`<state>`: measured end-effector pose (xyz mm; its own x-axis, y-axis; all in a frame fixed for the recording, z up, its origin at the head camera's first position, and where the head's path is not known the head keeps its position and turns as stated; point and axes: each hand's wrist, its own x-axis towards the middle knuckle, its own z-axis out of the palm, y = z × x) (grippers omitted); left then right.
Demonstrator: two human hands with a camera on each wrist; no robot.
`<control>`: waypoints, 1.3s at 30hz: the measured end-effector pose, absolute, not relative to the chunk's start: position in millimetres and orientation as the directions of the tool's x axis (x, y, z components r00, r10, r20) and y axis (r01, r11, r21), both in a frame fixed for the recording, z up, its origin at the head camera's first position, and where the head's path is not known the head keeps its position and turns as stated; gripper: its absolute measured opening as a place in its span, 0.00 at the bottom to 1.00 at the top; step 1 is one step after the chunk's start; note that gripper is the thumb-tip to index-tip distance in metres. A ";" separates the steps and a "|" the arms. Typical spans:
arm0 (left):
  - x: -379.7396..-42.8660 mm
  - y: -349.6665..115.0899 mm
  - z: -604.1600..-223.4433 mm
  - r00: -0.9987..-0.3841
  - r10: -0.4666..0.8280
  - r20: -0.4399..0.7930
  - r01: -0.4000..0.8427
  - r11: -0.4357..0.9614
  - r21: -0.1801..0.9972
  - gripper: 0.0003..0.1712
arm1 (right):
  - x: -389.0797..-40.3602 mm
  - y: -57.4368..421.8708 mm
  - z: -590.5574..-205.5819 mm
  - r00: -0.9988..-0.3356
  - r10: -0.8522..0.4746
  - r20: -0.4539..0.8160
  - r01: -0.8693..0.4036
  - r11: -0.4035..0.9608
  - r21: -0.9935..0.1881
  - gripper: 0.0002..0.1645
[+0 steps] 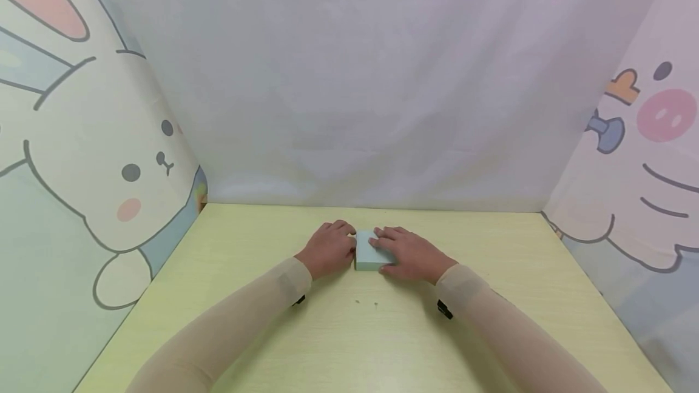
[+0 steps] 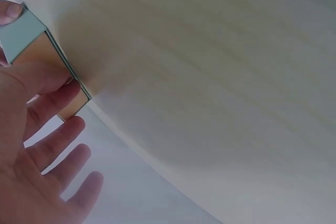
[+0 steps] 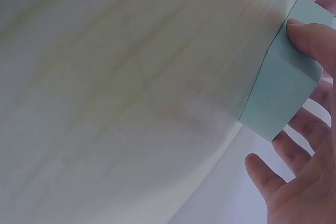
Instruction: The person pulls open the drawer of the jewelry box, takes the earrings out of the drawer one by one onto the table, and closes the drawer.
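A small pale green box (image 1: 367, 252) lies on the table between both hands. My right hand (image 1: 412, 253) grips it from the right, fingers over the top and thumb against the front side; the right wrist view shows that thumb on the plain green box (image 3: 283, 82). At the left end, my left hand (image 1: 329, 248) has thumb and index finger pinched together. In the left wrist view, this end of the box (image 2: 29, 30) is a brown inner face (image 2: 44, 51) framed by a green rim. What the left fingertips pinch there is hidden; the other left fingers are spread.
The pale wooden table (image 1: 349, 332) has small dark marks (image 1: 375, 304) in front of the box. A whitish cloth (image 1: 371, 108) hangs behind the table's back edge. Cartoon-printed curtains (image 1: 125, 156) stand at the left and right sides.
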<state>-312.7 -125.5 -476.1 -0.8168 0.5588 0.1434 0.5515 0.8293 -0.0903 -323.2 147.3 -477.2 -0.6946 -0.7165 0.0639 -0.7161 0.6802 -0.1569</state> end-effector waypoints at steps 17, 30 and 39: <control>-308.2 -121.7 -476.4 -0.845 0.524 0.106 0.525 0.851 -0.018 0.17 | -322.6 146.6 -476.1 -0.693 -0.717 0.068 -0.718 0.680 -0.145 0.44; -306.6 -121.5 -476.4 -0.849 0.520 0.094 0.524 0.852 0.017 0.17 | -322.0 144.4 -474.8 -0.699 -0.712 0.060 -0.712 0.687 -0.145 0.44; -306.8 -121.6 -477.2 -0.847 0.523 0.091 0.526 0.851 0.001 0.17 | -321.3 144.1 -474.2 -0.696 -0.716 0.057 -0.716 0.685 -0.134 0.43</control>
<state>-306.8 -121.6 -477.2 -0.8472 0.5233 0.0915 0.5256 0.8508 0.0013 -321.3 144.1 -474.2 -0.6959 -0.7158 0.0575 -0.7159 0.6853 -0.1335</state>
